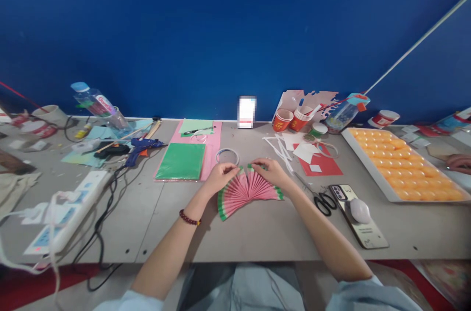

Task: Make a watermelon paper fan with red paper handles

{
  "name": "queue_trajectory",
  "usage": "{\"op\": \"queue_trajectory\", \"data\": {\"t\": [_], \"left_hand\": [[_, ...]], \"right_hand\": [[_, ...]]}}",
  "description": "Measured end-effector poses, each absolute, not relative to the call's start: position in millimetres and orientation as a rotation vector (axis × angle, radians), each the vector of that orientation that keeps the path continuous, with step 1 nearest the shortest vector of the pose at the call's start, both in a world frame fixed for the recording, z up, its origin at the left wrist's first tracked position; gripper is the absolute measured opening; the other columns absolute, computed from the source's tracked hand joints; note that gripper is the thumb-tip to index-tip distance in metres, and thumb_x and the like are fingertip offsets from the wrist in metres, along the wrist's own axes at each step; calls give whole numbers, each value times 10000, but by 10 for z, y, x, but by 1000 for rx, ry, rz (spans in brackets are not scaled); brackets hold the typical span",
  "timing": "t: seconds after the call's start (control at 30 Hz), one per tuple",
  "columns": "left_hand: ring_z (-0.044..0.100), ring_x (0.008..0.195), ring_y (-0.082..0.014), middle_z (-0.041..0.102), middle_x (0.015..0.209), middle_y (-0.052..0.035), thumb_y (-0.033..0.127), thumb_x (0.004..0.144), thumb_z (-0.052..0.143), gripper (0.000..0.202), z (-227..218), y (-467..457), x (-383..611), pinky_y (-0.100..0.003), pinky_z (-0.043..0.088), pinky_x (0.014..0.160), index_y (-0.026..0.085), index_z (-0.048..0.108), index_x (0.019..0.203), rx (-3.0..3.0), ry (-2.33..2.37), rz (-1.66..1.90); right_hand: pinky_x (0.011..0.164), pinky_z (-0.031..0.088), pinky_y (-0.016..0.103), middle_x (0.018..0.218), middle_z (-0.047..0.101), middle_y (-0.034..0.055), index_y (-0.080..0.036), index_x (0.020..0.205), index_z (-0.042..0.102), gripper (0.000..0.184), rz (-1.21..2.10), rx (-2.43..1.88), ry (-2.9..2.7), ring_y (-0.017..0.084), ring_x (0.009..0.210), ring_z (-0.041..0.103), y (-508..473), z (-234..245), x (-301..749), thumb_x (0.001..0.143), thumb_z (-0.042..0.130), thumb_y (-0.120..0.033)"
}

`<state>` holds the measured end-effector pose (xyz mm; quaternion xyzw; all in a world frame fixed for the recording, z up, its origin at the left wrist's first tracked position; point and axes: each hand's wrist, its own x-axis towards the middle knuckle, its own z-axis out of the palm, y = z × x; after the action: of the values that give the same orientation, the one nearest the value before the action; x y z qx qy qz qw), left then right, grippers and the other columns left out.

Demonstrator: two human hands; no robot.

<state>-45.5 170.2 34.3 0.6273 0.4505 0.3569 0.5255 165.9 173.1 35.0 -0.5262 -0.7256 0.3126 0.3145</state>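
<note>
A pleated paper fan [235,194], pink with a white band and green outer edge, is spread in front of me just above or on the table. My left hand [223,176] pinches the top of its left half. With its fingertips, my right hand [270,171] grips the top of the right half. A narrow gap shows between the two halves at the top, and the folds meet low in the middle. Just beyond my left hand lies a roll of tape [227,150]. A green paper pack [181,161] rests on pink sheets [211,146] to the left.
Black scissors [324,203] and a phone [362,222] lie right of my forearm, near a tray of orange balls [401,166]. Red paper cups [282,120] stand behind. On the left are a blue glue gun [142,149], its cord and a power strip [69,215].
</note>
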Motion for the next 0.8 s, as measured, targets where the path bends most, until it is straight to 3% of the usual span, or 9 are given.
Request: {"op": "queue_trajectory", "data": {"t": [0.27,0.8], "left_hand": [[607,673,-178,699,696,-38,494,673,680,376,339,1699,-434,-265,456,657,123,704,734,1442,1139,830],[619,681,-169,721,767,-57,423,752,633,319,305,1675,-428,-244,454,628,121,718,810,1489,1076,795]], "right_hand": [[756,467,281,813,706,30,-189,787,670,177,1071,-1296,-1770,170,780,631,1680,443,1655,774,597,-349],[617,433,253,706,690,13,-190,737,684,140,864,-1313,-1843,145,648,587,1614,461,1510,776,600,-295]]}}
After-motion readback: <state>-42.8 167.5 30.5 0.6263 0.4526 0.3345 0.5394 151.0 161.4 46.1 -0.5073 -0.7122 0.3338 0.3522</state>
